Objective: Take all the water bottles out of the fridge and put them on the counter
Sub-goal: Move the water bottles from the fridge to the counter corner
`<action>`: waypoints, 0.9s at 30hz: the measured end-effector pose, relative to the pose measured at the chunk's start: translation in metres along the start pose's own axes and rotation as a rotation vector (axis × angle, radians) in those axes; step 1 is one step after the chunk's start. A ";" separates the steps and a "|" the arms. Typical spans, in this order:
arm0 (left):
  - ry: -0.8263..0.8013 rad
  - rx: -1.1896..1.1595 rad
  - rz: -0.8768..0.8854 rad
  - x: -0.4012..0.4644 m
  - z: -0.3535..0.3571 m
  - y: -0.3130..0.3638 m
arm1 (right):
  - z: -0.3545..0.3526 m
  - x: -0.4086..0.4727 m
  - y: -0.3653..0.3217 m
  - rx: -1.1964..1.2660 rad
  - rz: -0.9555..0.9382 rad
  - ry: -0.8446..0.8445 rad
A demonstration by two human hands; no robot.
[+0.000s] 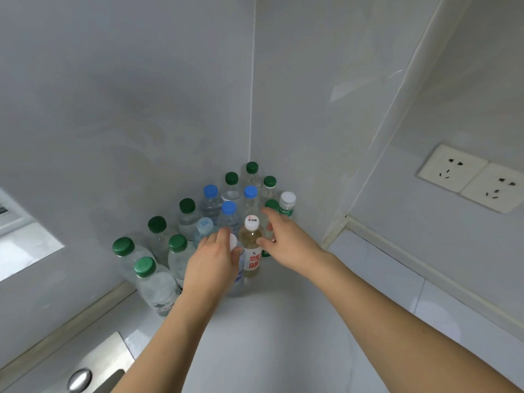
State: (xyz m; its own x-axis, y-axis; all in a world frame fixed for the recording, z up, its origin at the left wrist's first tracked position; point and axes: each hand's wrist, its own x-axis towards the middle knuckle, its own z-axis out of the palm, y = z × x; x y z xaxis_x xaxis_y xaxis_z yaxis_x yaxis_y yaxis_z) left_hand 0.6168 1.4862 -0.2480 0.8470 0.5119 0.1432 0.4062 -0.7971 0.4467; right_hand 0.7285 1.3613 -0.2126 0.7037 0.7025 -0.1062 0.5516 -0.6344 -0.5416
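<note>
**Grey corner, bottles gathered under our hands**

Smooth grey wall panels meet in a corner above a pale, glossy worktop (283, 321), and a double socket plate (470, 180) sits on the wall far to the right of our grips.

Our left hand (211, 262) is wrapped over the shoulder of a clear bottle with a white cap (233, 241); the grip is closed on it, and the bottle stands on the worktop. Just right of that grip stands a tea-coloured bottle (251, 251), white-capped, with a red-lettered label and amber liquid inside. Our right hand (286, 239) has its fingers spread beside this bottle's neck, thumb touching it, the grip not closed.

Beyond both grips the water bottles (209, 205) crowd into the corner: ribbed clear plastic, round screw caps in dark green and blue, one white, most holding clear water. Left of our left grip, green-capped bottles (145, 266) stand nearest us. A brushed-metal fitting (93, 370) lies below them.
</note>
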 end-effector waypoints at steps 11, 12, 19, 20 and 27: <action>0.080 0.064 0.447 0.009 0.013 0.055 | -0.039 -0.079 0.046 -0.052 0.148 0.141; 0.043 0.065 0.466 0.009 0.018 0.062 | -0.044 -0.088 0.054 -0.056 0.174 0.151; -0.127 0.033 0.577 -0.011 0.042 0.132 | -0.071 -0.156 0.098 -0.035 0.352 0.209; -0.142 0.029 0.603 -0.018 0.045 0.146 | -0.074 -0.171 0.105 -0.027 0.378 0.219; -0.253 0.058 0.739 -0.084 0.066 0.249 | -0.100 -0.291 0.150 0.016 0.545 0.337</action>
State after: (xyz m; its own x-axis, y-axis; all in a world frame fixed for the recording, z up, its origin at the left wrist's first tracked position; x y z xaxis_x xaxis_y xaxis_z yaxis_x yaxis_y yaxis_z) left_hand 0.6693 1.2229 -0.2073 0.9542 -0.2414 0.1769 -0.2824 -0.9218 0.2655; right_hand 0.6514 1.0295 -0.1793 0.9848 0.1394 -0.1036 0.0702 -0.8652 -0.4964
